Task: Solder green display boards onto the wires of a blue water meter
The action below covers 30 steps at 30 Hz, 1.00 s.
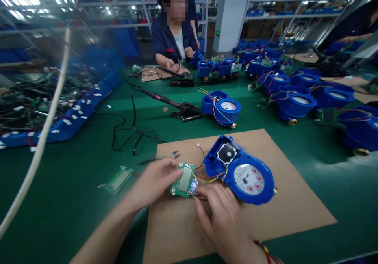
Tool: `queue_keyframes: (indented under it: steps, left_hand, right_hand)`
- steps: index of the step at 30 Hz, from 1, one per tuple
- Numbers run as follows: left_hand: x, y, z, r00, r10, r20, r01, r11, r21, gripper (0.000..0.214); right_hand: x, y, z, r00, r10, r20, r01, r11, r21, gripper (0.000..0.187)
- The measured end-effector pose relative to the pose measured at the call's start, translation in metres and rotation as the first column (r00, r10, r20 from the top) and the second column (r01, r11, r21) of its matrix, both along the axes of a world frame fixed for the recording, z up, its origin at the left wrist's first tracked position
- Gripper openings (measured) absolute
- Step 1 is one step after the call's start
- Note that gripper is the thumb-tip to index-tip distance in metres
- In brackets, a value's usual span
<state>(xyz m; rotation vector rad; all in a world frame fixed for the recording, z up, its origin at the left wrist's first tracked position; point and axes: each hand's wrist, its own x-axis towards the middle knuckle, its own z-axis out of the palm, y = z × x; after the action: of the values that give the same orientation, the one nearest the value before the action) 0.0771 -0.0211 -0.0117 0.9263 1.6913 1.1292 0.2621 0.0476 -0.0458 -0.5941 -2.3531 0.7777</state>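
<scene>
My left hand (155, 181) grips a small green circuit board (183, 180) with a grey display by its left edge, just above a cardboard sheet (265, 216). Yellow, red and dark wires run from the board to a blue water meter (242, 169) lying face up on the cardboard, its white dial showing. My right hand (220, 212) pinches the wires at the board's lower right corner, beside the meter. A pair of tweezers (161, 158) lies on the cardboard behind my left hand.
A loose display module (119, 179) lies on the green table at left. A soldering iron on its stand (184, 110) and black cable sit behind. Several blue meters (295, 102) crowd the right. A person sits opposite, working at another cardboard sheet. A blue tray (73, 118) of parts is at left.
</scene>
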Motion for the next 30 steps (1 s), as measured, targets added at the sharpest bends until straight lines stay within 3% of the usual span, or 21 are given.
queue_keyframes:
  steps: [4, 15, 23, 30]
  left_hand:
    - [0.005, -0.004, 0.005, 0.996, 0.087, -0.023, -0.085, 0.992, 0.092, 0.02]
    - [0.017, -0.006, 0.006, 0.967, 0.209, 0.147, -0.233, 0.958, 0.17, 0.02]
    - [0.016, -0.005, 0.002, 0.952, 0.197, 0.235, -0.234, 0.962, 0.141, 0.022]
    - [0.014, -0.005, -0.003, 0.941, 0.196, 0.276, -0.231, 0.967, 0.103, 0.022]
  right_hand:
    - [0.001, 0.0, 0.005, 1.0, -0.023, 0.021, 0.024, 0.998, -0.054, 0.015]
    - [-0.001, 0.004, 0.013, 0.999, 0.025, -0.046, -0.037, 0.959, -0.28, 0.007]
    - [-0.001, 0.005, 0.017, 0.999, 0.007, -0.053, -0.032, 0.874, -0.485, 0.007]
    - [-0.001, 0.007, 0.015, 0.997, 0.023, -0.079, -0.06, 0.858, -0.51, 0.006]
